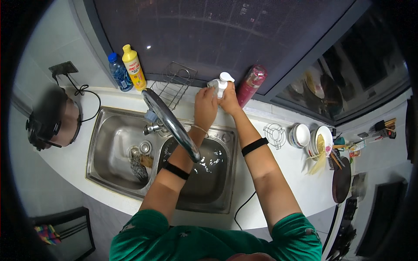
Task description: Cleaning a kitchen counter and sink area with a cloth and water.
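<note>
Beyond the sink, by the window ledge, my two hands meet at a white pump bottle (222, 85). My right hand (229, 100) grips its neck from the right, just below the pump head. On the other side, the fingers of my left hand (205, 104) are closed against the bottle. Most of the bottle's body is hidden behind my hands. The pump spout points right. Under my forearms, the right sink basin (209, 182) holds water. A curved chrome faucet (171, 124) crosses above my left forearm.
A wire rack (173, 89), a yellow detergent bottle (134, 68) and a blue bottle (120, 73) stand left. A pink bottle (250, 86) is close on the right. The left basin (114, 146) holds a dark scrubber (139, 168). Stacked bowls (299, 135) stand farther right.
</note>
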